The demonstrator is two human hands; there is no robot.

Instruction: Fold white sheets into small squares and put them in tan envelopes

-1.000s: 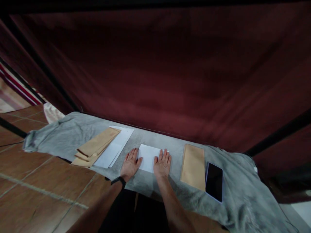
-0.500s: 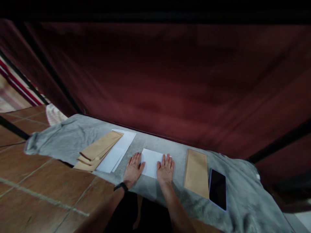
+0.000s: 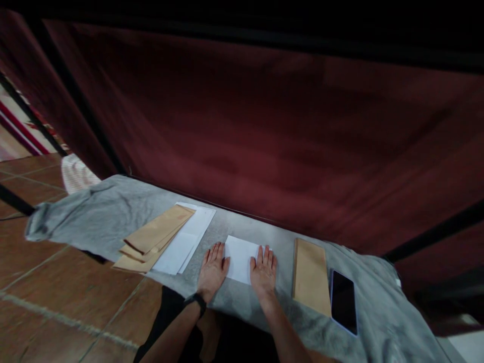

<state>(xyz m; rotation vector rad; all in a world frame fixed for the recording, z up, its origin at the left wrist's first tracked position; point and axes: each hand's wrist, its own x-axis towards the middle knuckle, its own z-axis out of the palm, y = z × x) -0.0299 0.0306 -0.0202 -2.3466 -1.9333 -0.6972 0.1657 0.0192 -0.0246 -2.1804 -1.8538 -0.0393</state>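
A white sheet of paper (image 3: 239,256), seemingly folded, lies flat on the grey cloth in front of me. My left hand (image 3: 212,269) rests palm down at the sheet's left edge, fingers stretched out. On the sheet's right part lies my right hand (image 3: 263,267), flat with its fingers extended, covering that edge. To the left, several brown paper envelopes (image 3: 157,232) overlap a stack of white paper sheets (image 3: 189,234). A neat brown envelope stack (image 3: 310,277) sits to the right of my right hand.
A phone or small tablet (image 3: 344,302) with a dark screen lies right of the brown stack. The grey cloth (image 3: 94,214) covers the bench-like surface. Behind it hangs a dark red fabric wall (image 3: 242,151) with black bars. Tiled floor (image 3: 56,302) shows at the left.
The camera view has shifted and tilted slightly, so the scene sits a little differently. Both hands stay flat at the sheet's sides, with no clear movement against it.
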